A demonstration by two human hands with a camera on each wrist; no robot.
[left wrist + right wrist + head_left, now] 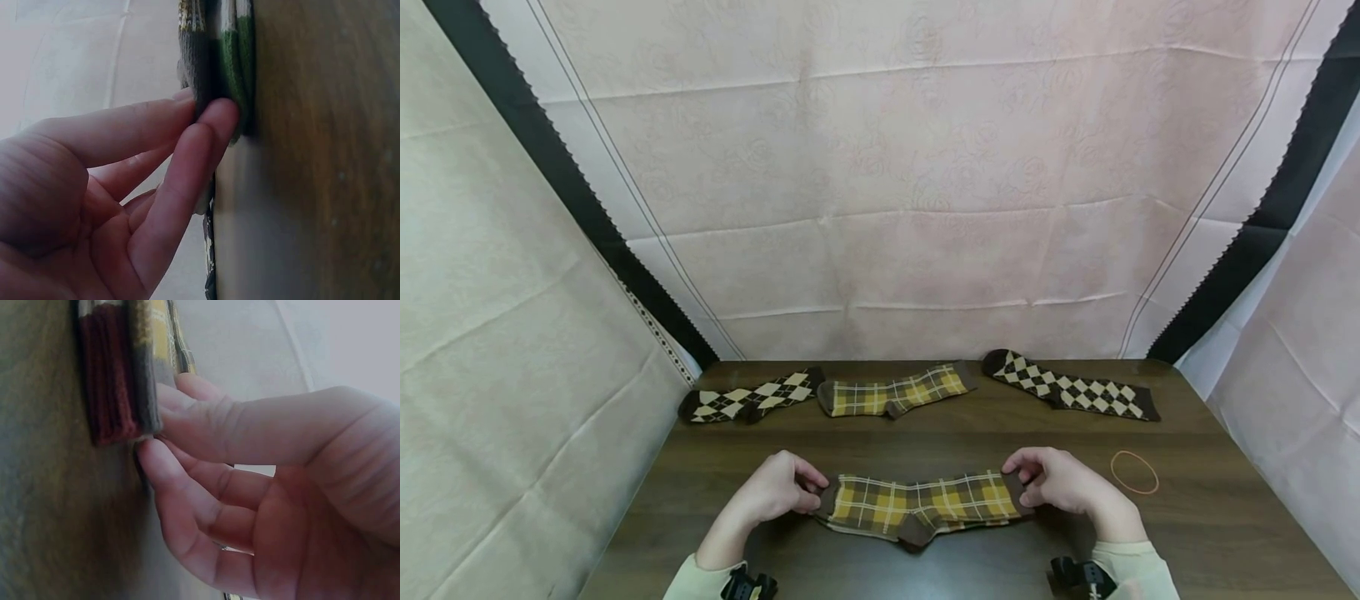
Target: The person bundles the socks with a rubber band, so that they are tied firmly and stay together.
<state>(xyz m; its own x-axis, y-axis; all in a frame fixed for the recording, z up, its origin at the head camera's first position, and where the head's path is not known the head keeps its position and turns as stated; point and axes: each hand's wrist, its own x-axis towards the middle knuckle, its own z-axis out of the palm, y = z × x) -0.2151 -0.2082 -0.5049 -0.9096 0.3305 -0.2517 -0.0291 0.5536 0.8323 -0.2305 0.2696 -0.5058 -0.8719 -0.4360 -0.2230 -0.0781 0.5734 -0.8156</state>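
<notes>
A yellow-and-brown plaid sock (958,502) lies across the front of the table on top of other socks. At its left end my left hand (782,487) pinches the dark tip between thumb and fingers. The right hand (1063,481) pinches the brown band at the other end. Beneath the plaid sock, green sock ends (237,69) show in the left wrist view. Maroon ribbed sock ends (109,375) sit under it in the right wrist view. How many socks are stacked is hidden.
Along the table's back edge lie an argyle sock (752,398) at left, another yellow plaid sock (895,393) in the middle, and a dark diamond-patterned sock (1071,387) at right. A rubber band (1135,472) rests right of my right hand. Pale cloth walls surround the brown table (700,492).
</notes>
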